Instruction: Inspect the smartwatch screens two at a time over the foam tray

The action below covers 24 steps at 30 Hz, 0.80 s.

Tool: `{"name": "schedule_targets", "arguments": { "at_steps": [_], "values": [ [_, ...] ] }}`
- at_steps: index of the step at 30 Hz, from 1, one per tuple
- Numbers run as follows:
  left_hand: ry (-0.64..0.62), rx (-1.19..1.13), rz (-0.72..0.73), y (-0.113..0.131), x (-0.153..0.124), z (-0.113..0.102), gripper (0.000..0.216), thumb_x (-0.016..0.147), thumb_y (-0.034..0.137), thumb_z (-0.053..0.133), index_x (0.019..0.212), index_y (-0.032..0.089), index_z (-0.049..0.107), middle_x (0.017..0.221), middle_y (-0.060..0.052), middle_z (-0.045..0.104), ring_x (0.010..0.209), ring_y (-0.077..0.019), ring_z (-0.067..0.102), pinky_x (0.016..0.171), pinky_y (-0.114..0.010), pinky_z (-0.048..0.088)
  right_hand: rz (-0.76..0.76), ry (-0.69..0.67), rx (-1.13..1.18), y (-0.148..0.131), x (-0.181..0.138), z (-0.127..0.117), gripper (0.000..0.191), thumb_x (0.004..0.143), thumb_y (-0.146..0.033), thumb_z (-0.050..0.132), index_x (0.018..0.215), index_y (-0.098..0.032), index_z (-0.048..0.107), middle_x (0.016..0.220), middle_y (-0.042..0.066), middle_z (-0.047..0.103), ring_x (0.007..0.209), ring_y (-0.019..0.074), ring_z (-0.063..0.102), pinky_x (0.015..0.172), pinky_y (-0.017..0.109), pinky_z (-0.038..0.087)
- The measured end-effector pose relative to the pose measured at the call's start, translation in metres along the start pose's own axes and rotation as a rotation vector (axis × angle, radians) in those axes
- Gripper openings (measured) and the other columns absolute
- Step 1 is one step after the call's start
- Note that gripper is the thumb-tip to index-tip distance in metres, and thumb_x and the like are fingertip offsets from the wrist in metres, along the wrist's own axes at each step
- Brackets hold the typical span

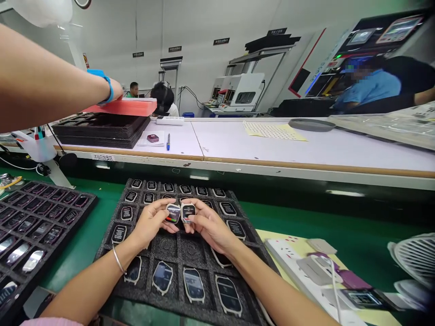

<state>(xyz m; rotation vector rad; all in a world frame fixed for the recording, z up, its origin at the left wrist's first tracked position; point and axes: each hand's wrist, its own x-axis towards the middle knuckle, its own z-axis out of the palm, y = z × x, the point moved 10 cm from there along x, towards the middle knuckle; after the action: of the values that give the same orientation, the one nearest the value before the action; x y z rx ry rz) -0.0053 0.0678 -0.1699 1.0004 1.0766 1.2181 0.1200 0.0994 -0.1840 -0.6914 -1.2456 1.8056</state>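
My left hand (152,222) is closed around a small smartwatch body (173,213), screen up. My right hand (207,225) grips a second watch body (188,212) right beside it; the two nearly touch. Both hands hover over a black foam tray (170,253) on the green belt. The tray holds several watch bodies in its pockets, with a few bare pockets under my hands. A thin bangle sits on my left wrist.
A second black tray (30,217) of watches lies at left. A co-worker's arm (50,81) with a blue wristband reaches to an orange foam sheet (122,107) on stacked trays. A power strip (306,262) and a white fan (413,258) are at right. Other people sit beyond the white bench (272,149).
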Motion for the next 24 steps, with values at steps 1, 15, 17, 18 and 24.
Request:
{"name": "schedule_targets", "arguments": {
  "at_steps": [1,15,17,18,24],
  "values": [
    [0.001,0.001,0.001,0.0000,0.0002,-0.0001,0.044,0.073,0.032,0.070,0.114,0.016,0.067,0.083,-0.002,0.069,0.056,-0.0155,0.071,0.058,-0.028,0.058,0.000,-0.003,-0.002,0.0001,0.0000,0.0002,0.036,0.073,-0.019,0.071,0.107,-0.022,0.062,0.075,-0.003,0.062,0.055,0.0113,0.059,0.054,0.025,0.041],
    [0.003,-0.024,0.004,-0.0001,-0.0007,-0.0001,0.046,0.072,0.034,0.071,0.113,0.015,0.067,0.081,-0.001,0.068,0.054,-0.0162,0.071,0.056,-0.028,0.058,-0.011,-0.015,0.002,-0.0017,0.0000,0.0009,0.036,0.072,-0.017,0.070,0.107,-0.021,0.062,0.076,-0.002,0.063,0.056,0.0122,0.061,0.054,0.026,0.043],
    [0.004,-0.018,0.006,0.0005,-0.0006,-0.0004,0.047,0.072,0.035,0.071,0.114,0.015,0.067,0.080,-0.001,0.069,0.055,-0.0170,0.072,0.057,-0.029,0.058,-0.019,-0.010,0.009,-0.0027,-0.0002,0.0010,0.035,0.073,-0.018,0.070,0.107,-0.021,0.062,0.076,-0.002,0.063,0.055,0.0122,0.061,0.054,0.026,0.043],
    [0.005,-0.013,0.008,0.0007,-0.0003,-0.0008,0.047,0.073,0.035,0.070,0.115,0.014,0.066,0.080,-0.001,0.069,0.055,-0.0174,0.072,0.058,-0.029,0.058,-0.023,-0.009,0.014,-0.0031,-0.0002,0.0011,0.034,0.073,-0.018,0.070,0.106,-0.021,0.062,0.076,-0.002,0.063,0.055,0.0119,0.061,0.053,0.025,0.043],
    [0.016,0.018,0.012,0.0006,0.0023,-0.0036,0.045,0.074,0.036,0.069,0.114,0.014,0.066,0.080,-0.003,0.070,0.055,-0.0185,0.072,0.057,-0.031,0.059,-0.032,-0.012,0.029,-0.0041,0.0010,0.0015,0.032,0.073,-0.019,0.072,0.104,-0.021,0.063,0.075,-0.003,0.065,0.054,0.0112,0.063,0.053,0.025,0.046]
  ]
}}
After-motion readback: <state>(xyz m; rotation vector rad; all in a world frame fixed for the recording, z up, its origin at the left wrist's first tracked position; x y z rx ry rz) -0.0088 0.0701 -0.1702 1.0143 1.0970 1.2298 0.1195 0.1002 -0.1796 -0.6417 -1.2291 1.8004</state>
